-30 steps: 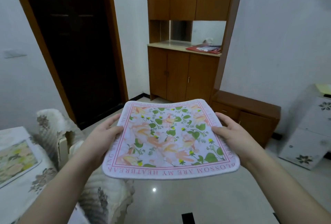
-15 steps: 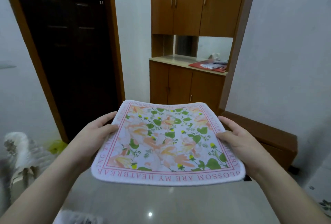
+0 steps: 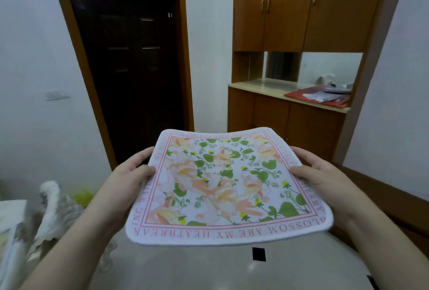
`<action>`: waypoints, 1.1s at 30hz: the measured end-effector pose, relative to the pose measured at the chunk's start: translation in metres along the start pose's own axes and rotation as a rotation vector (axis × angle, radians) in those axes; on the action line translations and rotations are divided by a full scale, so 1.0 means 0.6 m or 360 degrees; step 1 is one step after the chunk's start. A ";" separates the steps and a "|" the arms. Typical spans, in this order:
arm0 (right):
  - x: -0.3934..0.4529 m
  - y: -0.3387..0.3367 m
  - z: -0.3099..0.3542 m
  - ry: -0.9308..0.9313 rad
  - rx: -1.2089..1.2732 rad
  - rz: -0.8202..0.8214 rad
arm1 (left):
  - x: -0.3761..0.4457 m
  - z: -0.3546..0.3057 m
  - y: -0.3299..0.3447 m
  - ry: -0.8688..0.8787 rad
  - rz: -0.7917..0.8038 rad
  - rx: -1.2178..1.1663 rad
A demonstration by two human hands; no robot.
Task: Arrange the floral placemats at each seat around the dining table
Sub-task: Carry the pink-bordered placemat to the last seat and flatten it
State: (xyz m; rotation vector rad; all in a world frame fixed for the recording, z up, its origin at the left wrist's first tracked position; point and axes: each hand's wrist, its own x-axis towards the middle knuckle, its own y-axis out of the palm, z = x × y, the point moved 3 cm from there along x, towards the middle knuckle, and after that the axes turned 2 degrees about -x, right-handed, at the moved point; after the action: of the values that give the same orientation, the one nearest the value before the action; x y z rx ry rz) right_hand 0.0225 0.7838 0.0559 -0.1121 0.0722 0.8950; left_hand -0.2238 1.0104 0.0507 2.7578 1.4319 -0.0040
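I hold a square floral placemat (image 3: 228,185) flat in the air at chest height, white with a pink lettered border, orange flowers and green leaves. My left hand (image 3: 126,179) grips its left edge, thumb on top. Its right edge sits in my right hand (image 3: 322,179), thumb also on top. The mat sags slightly in the middle. A corner of the cloth-covered dining table (image 3: 11,222) shows at the lower left, blurred.
A chair with a lace cover (image 3: 53,206) stands at the lower left beside the table. Ahead are a dark wooden door (image 3: 130,69) and a brown cabinet (image 3: 292,108) with papers on its counter. A low wooden bench (image 3: 394,201) runs along the right wall. Glossy floor lies below.
My view has swung away from the table and risen toward the door and cabinet. The placemat stays held in both hands, now a little lower in view.
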 end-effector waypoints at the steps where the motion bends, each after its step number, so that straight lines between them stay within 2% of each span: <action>1: 0.023 0.009 0.002 -0.0008 -0.0012 0.0030 | 0.015 0.002 -0.007 -0.0002 -0.0029 -0.0017; 7: 0.177 0.081 0.020 -0.0046 -0.0039 0.0125 | 0.134 -0.003 -0.080 0.0041 -0.0215 0.0024; 15: 0.361 0.175 0.063 -0.0125 0.0027 0.0248 | 0.283 -0.046 -0.151 0.0167 -0.0290 0.0039; 23: 0.540 0.198 0.077 -0.0126 0.0094 0.0354 | 0.447 -0.032 -0.169 0.0121 -0.0217 -0.0039; 33: 0.804 0.172 0.113 -0.0145 0.0209 0.0516 | 0.669 -0.042 -0.135 0.0176 -0.0363 0.0086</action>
State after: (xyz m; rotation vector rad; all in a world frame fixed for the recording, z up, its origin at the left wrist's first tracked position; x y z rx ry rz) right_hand 0.2440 1.2298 0.0632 0.0653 0.0654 1.2150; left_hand -0.0595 1.3863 0.0665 2.6568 1.7926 0.1070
